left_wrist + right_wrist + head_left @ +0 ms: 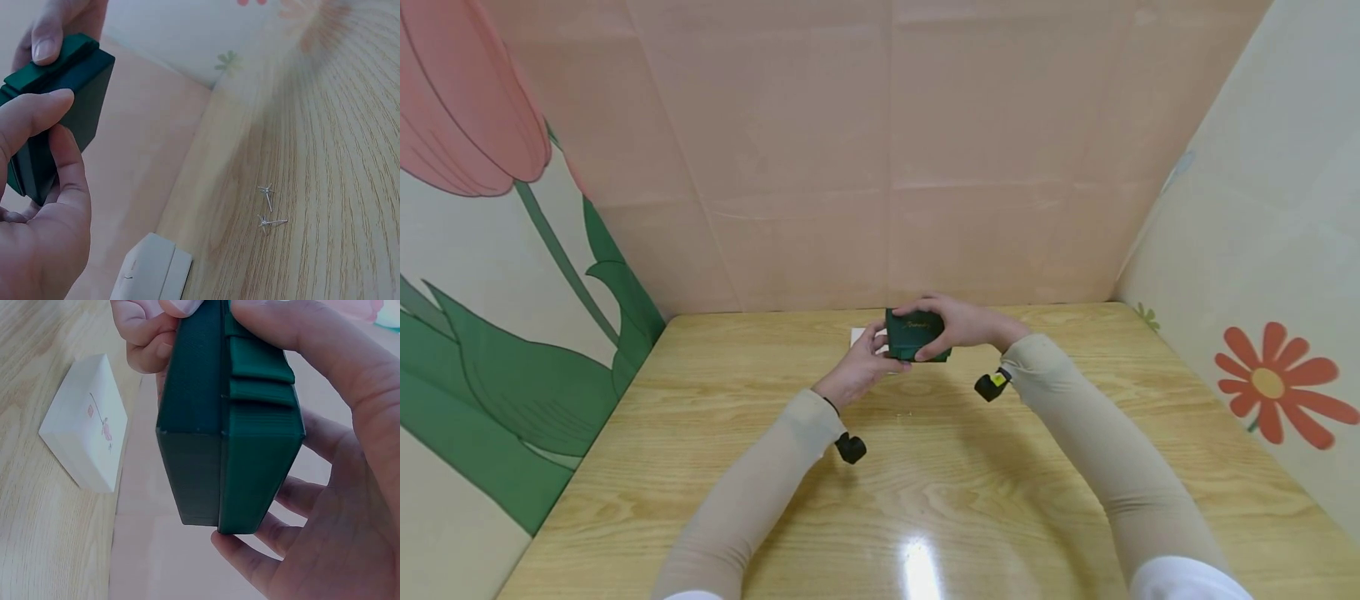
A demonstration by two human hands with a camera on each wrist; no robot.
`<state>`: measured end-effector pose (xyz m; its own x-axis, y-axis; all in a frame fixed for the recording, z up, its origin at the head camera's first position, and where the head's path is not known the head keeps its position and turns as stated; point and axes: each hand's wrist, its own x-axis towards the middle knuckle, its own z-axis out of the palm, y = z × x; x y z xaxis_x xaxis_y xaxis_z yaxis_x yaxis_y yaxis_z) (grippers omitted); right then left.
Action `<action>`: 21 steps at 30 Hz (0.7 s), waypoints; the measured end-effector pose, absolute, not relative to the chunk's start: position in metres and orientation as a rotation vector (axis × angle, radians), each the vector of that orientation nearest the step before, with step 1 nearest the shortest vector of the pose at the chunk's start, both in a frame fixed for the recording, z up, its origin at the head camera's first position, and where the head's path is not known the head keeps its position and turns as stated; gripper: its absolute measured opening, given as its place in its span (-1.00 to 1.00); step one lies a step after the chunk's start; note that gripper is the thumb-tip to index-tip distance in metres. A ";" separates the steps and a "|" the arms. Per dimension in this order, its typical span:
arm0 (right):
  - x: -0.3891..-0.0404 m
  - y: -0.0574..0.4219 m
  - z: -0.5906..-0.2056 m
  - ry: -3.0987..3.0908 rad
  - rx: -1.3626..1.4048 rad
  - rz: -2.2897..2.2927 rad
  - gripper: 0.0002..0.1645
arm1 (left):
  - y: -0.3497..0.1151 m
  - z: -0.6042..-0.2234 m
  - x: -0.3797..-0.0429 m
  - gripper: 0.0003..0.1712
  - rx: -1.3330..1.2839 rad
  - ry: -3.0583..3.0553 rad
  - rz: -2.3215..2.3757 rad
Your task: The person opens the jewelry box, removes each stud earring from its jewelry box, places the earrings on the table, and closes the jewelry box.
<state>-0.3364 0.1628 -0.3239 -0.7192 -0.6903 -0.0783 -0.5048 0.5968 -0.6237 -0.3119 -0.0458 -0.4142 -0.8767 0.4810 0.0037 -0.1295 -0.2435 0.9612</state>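
Observation:
A dark green jewellery box (913,335) with a folded ribbon band is held above the far part of the table. Gold script marks its lid in the head view. My right hand (964,322) grips it from the right, thumb on the ribbon side and fingers spread over the lid. On the other side, my left hand (859,368) pinches the lower part between thumb and fingers. The box looks closed, a seam (222,462) running between lid and base. Beneath, two small silvery stud earrings, one (267,195) and another (270,222), lie on the table.
A white box (84,434) with a small pink and dark drawing stands on the wooden table (760,350), near the back, partly behind my left hand in the head view. A pink wall (850,167) rises at the table's back edge; printed panels flank both sides.

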 end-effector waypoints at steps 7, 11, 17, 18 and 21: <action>-0.337 0.162 -0.320 2.525 -1.006 -0.825 -0.10 | -0.046 -0.414 -0.311 -0.06 0.408 1.616 2.170; -0.336 0.161 -0.317 2.521 -1.008 -0.839 -0.10 | -0.048 -0.414 -0.311 -0.06 0.411 1.622 2.168; -0.335 0.163 -0.314 2.520 -1.002 -0.898 -0.09 | -0.049 -0.415 -0.311 -0.04 0.402 1.640 2.165; -0.335 0.164 -0.313 2.520 -1.006 -0.917 -0.09 | -0.049 -0.414 -0.311 -0.03 0.397 1.643 2.164; -0.332 0.168 -0.309 2.521 -0.990 -0.985 -0.07 | -0.050 -0.413 -0.310 0.01 0.380 1.647 2.166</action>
<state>-0.3325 0.1681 -0.3091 -0.7345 -0.6786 0.0064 -0.5031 0.5382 -0.6762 -0.3100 -0.0496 -0.4130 -0.8865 0.4623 -0.0207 -0.1433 -0.2318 0.9621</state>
